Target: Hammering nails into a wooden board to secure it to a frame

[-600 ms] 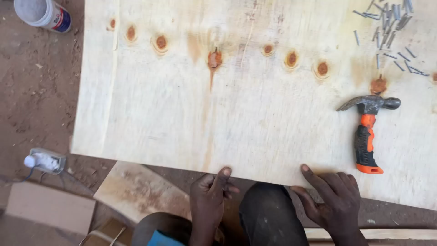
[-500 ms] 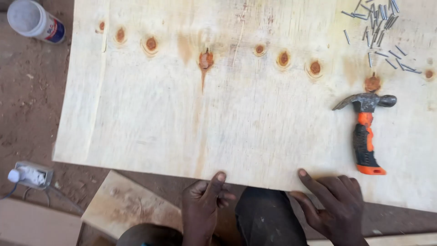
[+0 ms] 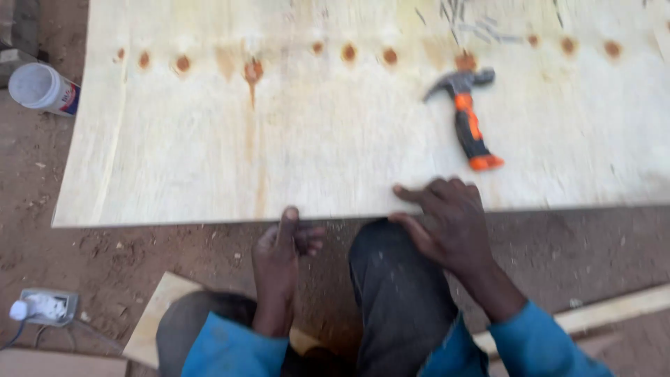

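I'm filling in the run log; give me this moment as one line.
left hand: thumb on plywood sheet edge | right hand: flat on same edge | hammer: lying on sheet, untouched | nails: loose behind it

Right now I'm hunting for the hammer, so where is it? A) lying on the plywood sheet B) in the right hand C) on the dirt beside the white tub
A: the hammer lies on the plywood sheet, beyond the right hand, which doesn't touch it.

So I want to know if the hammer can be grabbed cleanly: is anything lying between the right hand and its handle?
Nothing visible. The right hand rests on the plywood sheet at its near edge, and only bare wood separates it from the hammer. The nails lie beyond the hammer's head.
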